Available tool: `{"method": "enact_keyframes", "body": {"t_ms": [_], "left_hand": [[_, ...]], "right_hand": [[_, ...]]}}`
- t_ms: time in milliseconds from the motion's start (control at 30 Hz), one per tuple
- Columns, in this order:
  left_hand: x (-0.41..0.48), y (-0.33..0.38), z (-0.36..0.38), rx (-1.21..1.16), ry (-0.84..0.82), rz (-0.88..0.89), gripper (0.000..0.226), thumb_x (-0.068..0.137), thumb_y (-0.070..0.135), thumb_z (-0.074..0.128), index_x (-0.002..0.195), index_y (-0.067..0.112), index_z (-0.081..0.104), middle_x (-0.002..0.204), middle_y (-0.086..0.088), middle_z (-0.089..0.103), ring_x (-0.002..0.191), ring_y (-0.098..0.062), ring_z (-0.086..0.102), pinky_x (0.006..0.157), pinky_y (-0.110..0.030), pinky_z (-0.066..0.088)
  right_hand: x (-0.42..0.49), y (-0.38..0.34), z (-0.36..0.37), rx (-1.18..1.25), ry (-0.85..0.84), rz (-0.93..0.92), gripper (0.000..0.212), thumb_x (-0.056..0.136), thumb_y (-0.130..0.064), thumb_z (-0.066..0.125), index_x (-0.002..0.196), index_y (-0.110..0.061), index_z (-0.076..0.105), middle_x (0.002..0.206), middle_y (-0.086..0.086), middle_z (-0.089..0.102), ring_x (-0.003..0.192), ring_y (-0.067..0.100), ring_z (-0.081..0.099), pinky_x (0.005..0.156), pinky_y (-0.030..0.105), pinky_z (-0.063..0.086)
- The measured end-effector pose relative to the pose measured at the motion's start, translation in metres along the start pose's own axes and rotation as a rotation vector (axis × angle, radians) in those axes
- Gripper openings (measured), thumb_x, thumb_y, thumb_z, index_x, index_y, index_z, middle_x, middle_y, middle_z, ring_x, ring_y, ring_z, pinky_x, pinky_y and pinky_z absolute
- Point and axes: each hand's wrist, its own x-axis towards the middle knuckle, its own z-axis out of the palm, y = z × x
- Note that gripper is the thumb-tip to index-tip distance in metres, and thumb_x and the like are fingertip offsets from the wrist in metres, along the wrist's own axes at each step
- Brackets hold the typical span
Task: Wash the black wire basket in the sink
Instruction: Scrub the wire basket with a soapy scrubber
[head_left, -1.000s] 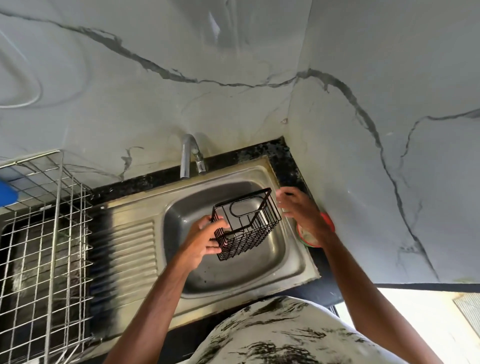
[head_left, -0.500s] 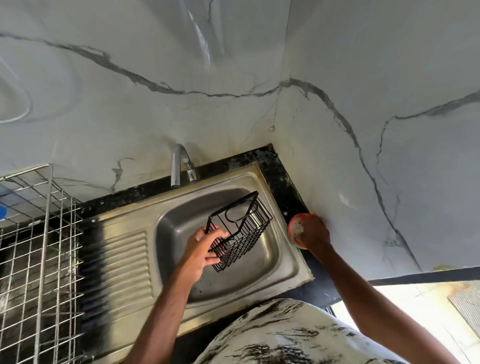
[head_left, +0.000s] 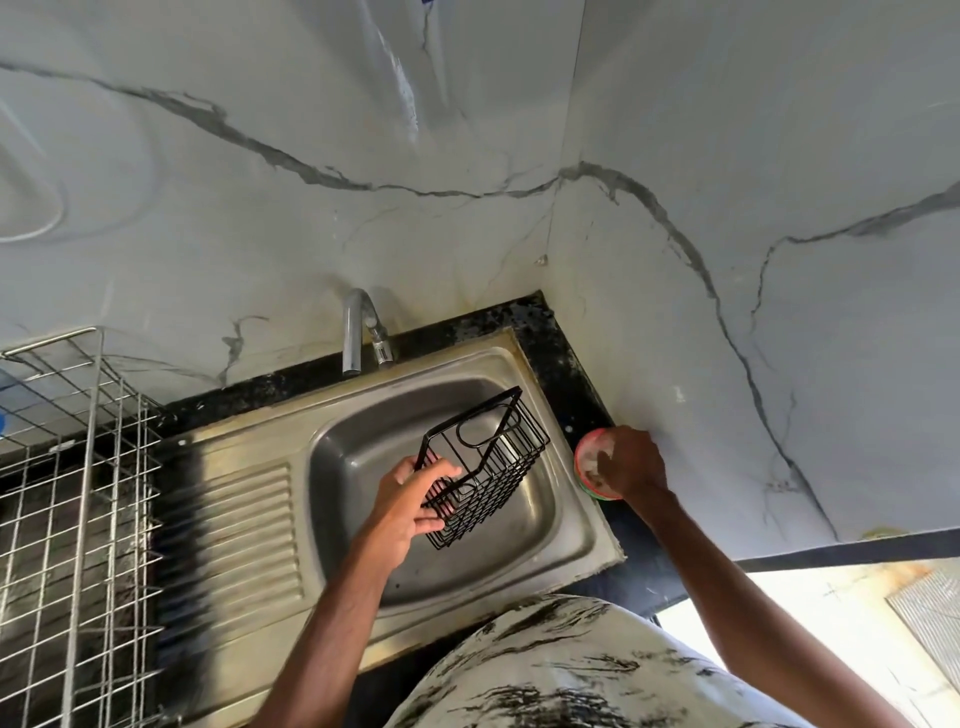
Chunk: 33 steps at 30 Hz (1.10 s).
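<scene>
The black wire basket (head_left: 488, 467) hangs tilted over the steel sink (head_left: 363, 525) bowl. My left hand (head_left: 410, 506) grips its near-left rim, thumb over the top wire. My right hand (head_left: 631, 462) reaches into a small red-rimmed tub (head_left: 589, 467) on the black counter beside the sink's right edge, fingers bent down inside it. What the fingers touch there is hidden.
A chrome tap (head_left: 361, 332) stands behind the bowl, with no water running. A tall silver wire dish rack (head_left: 67, 509) fills the left side next to the ribbed drainboard (head_left: 244, 545). Marble walls meet in a corner behind and to the right.
My right hand left the basket's right rim and went right to the red-rimmed tub, where its fingers now dip inside. The left hand keeps holding the basket over the bowl.
</scene>
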Motion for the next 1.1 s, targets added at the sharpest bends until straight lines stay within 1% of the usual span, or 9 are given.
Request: {"method": "enact_keyframes", "body": {"t_ms": [67, 167, 367, 567, 667, 767, 900, 967, 1100], "left_hand": [[0.000, -0.001, -0.001, -0.005, 0.001, -0.006, 0.057, 0.066, 0.036, 0.091, 0.114, 0.028, 0.062, 0.136, -0.021, 0.057, 0.108, -0.044, 0.064, 0.087, -0.046, 0.060], [0.000, -0.001, 0.001, -0.014, 0.008, -0.013, 0.052, 0.072, 0.029, 0.089, 0.117, 0.023, 0.062, 0.128, -0.021, 0.061, 0.102, -0.039, 0.066, 0.087, -0.046, 0.059], [0.000, -0.001, 0.001, -0.030, 0.022, -0.022, 0.060, 0.072, 0.031, 0.089, 0.124, 0.020, 0.061, 0.130, -0.022, 0.060, 0.106, -0.042, 0.065, 0.085, -0.045, 0.060], [0.002, -0.002, 0.002, -0.074, 0.031, -0.018, 0.052, 0.076, 0.027, 0.086, 0.121, 0.020, 0.062, 0.129, -0.021, 0.060, 0.103, -0.039, 0.066, 0.083, -0.044, 0.060], [0.002, -0.001, 0.003, -0.085, 0.039, -0.024, 0.056, 0.070, 0.032, 0.090, 0.119, 0.020, 0.063, 0.128, -0.019, 0.059, 0.105, -0.039, 0.064, 0.082, -0.045, 0.060], [0.002, 0.001, 0.004, -0.087, 0.037, -0.027, 0.049, 0.076, 0.028, 0.087, 0.117, 0.019, 0.063, 0.127, -0.018, 0.058, 0.104, -0.038, 0.064, 0.088, -0.048, 0.060], [0.001, 0.002, 0.003, -0.090, 0.028, -0.018, 0.044, 0.077, 0.026, 0.085, 0.114, 0.018, 0.064, 0.123, -0.018, 0.062, 0.100, -0.037, 0.067, 0.087, -0.047, 0.060], [0.000, 0.001, 0.002, -0.095, 0.027, -0.014, 0.042, 0.078, 0.025, 0.085, 0.114, 0.018, 0.064, 0.122, -0.018, 0.063, 0.098, -0.036, 0.069, 0.087, -0.047, 0.060], [0.000, -0.002, -0.001, -0.103, 0.035, -0.016, 0.044, 0.076, 0.026, 0.086, 0.114, 0.018, 0.064, 0.123, -0.019, 0.064, 0.101, -0.038, 0.069, 0.086, -0.046, 0.060]], "right_hand": [[-0.003, -0.003, 0.006, -0.019, 0.022, 0.004, 0.058, 0.093, -0.040, 0.066, 0.141, -0.013, 0.050, 0.140, 0.012, 0.053, 0.130, 0.030, 0.051, 0.103, 0.037, 0.043], [-0.003, -0.006, 0.013, -0.031, 0.025, 0.020, 0.055, 0.091, -0.038, 0.069, 0.138, -0.013, 0.054, 0.139, 0.009, 0.054, 0.127, 0.027, 0.054, 0.101, 0.035, 0.046], [0.008, -0.006, 0.019, -0.023, 0.032, 0.007, 0.043, 0.089, -0.028, 0.066, 0.127, -0.010, 0.064, 0.130, 0.010, 0.063, 0.122, 0.025, 0.058, 0.105, 0.031, 0.044], [0.001, 0.001, 0.021, -0.011, 0.050, -0.014, 0.067, 0.096, -0.027, 0.065, 0.151, -0.005, 0.034, 0.154, 0.013, 0.039, 0.144, 0.028, 0.036, 0.116, 0.031, 0.024], [0.000, 0.003, 0.026, -0.004, 0.064, 0.002, 0.066, 0.093, -0.030, 0.068, 0.148, -0.006, 0.041, 0.150, 0.013, 0.045, 0.140, 0.028, 0.042, 0.114, 0.034, 0.032], [0.004, 0.003, 0.031, -0.012, 0.023, -0.015, 0.067, 0.093, -0.038, 0.066, 0.148, -0.008, 0.041, 0.151, 0.014, 0.042, 0.142, 0.030, 0.039, 0.115, 0.035, 0.032], [0.015, -0.001, 0.033, 0.037, 0.048, -0.013, 0.044, 0.096, -0.033, 0.053, 0.133, -0.009, 0.059, 0.135, 0.011, 0.061, 0.126, 0.027, 0.056, 0.111, 0.033, 0.038], [0.013, -0.005, 0.028, 0.076, 0.047, -0.030, 0.040, 0.098, -0.030, 0.052, 0.129, -0.008, 0.062, 0.131, 0.012, 0.064, 0.124, 0.028, 0.057, 0.111, 0.033, 0.037], [0.014, 0.002, 0.016, 0.153, 0.015, -0.008, 0.049, 0.087, -0.021, 0.074, 0.130, -0.005, 0.060, 0.133, 0.019, 0.058, 0.124, 0.037, 0.054, 0.105, 0.037, 0.039]]}}
